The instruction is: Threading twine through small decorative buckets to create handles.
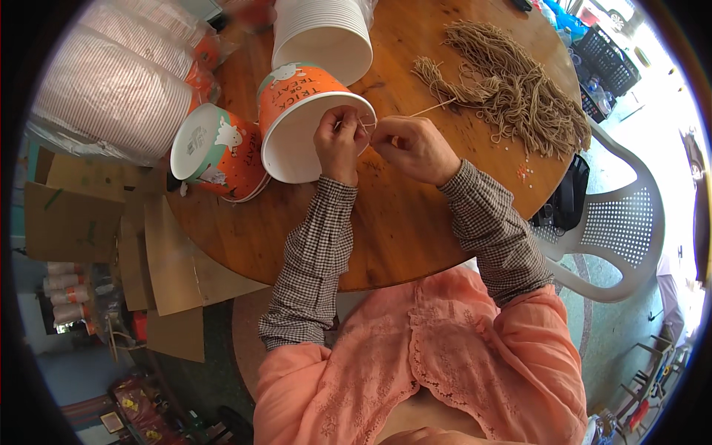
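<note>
An orange paper bucket (288, 101) with a white inside and a cartoon figure lies tilted on the round wooden table, its mouth facing me. At the right part of its rim, my left hand (338, 148) is closed in a pinch on a thin tan cord. My right hand (421, 150) sits just right of the rim, fingers curled and pinching the same cord (430, 109), which trails back toward a tangled heap of tan cord (512, 85). The fingers partly hide where cord and rim meet.
Upside-down orange buckets (241, 152) stand to the left, beside plastic-wrapped stacks of cups (111, 93). A stack of white buckets (322, 37) lies behind. An open cardboard box (174, 252) is at lower left. A grey plastic chair (619, 222) is at right. Small orange bits (524, 173) lie near the table edge.
</note>
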The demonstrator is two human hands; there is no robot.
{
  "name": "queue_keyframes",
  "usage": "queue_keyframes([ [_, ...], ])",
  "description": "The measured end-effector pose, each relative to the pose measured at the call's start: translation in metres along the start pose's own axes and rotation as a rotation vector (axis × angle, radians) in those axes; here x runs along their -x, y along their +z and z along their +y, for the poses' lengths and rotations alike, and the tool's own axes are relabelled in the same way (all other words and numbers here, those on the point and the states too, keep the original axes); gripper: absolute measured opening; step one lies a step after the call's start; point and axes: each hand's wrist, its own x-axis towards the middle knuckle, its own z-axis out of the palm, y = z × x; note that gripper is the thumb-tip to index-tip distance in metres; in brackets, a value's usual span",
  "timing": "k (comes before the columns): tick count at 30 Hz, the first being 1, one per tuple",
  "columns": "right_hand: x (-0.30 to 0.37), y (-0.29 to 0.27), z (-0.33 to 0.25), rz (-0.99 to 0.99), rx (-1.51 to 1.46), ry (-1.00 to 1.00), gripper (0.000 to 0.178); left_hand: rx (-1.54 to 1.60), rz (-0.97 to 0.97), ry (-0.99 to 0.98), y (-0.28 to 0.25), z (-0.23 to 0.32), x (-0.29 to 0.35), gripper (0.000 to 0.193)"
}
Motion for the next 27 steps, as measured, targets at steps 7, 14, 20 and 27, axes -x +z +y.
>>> queue_keyframes([
  [7, -0.001, 0.008, 0.001, 0.103, -0.122, 0.071, 0.008, -0.237, 0.071, 0.26, -0.003, -0.006, -0.004, 0.015],
  [14, 0.001, 0.005, 0.003, 0.261, -0.006, 0.048, 0.007, -0.148, -0.054, -0.121, -0.006, 0.019, 0.032, 0.047],
  [20, 0.019, 0.015, -0.003, 0.282, 0.184, -0.063, 0.009, -0.064, -0.028, -0.157, -0.001, 0.028, 0.045, 0.053],
  [27, 0.028, 0.013, -0.002, 0.196, 0.461, -0.235, 0.011, 0.148, -0.19, -0.385, -0.004, 0.017, 0.044, 0.028],
])
